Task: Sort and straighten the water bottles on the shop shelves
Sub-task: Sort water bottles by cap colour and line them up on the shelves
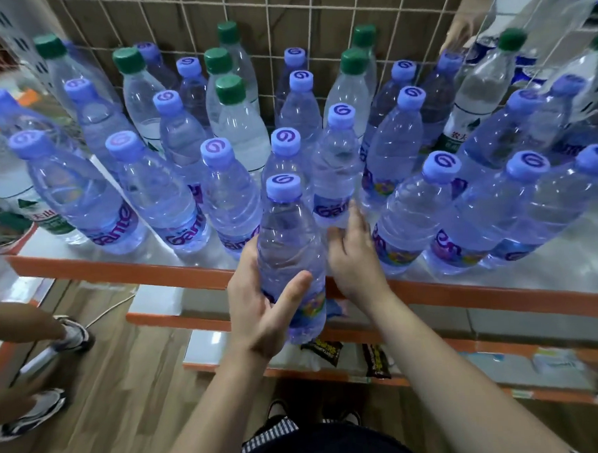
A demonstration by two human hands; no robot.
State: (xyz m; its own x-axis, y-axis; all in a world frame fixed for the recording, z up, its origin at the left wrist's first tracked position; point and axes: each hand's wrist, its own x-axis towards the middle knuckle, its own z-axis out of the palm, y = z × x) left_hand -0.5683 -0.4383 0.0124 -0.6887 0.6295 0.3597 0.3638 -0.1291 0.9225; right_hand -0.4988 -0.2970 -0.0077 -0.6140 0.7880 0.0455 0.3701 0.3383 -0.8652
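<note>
A shop is shown: tiered shelves [121, 270] with orange front edges are stocked with many identical purple-capped water bottles [221, 195] and some green-capped bottles [242, 126]. A wire grid [268, 29] is fitted along the back edge, and packaged snacks [322, 350] are laid on a lower shelf [207, 346].

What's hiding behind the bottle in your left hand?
Another purple-capped bottle stands right behind the held bottle that the left hand grips. Its cap and shoulders show; its label and base are covered.

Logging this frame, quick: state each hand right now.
Left hand: holding the purple-capped bottle, thumb across its front.
Right hand: open, fingers straight, holding nothing, beside that bottle.
</note>
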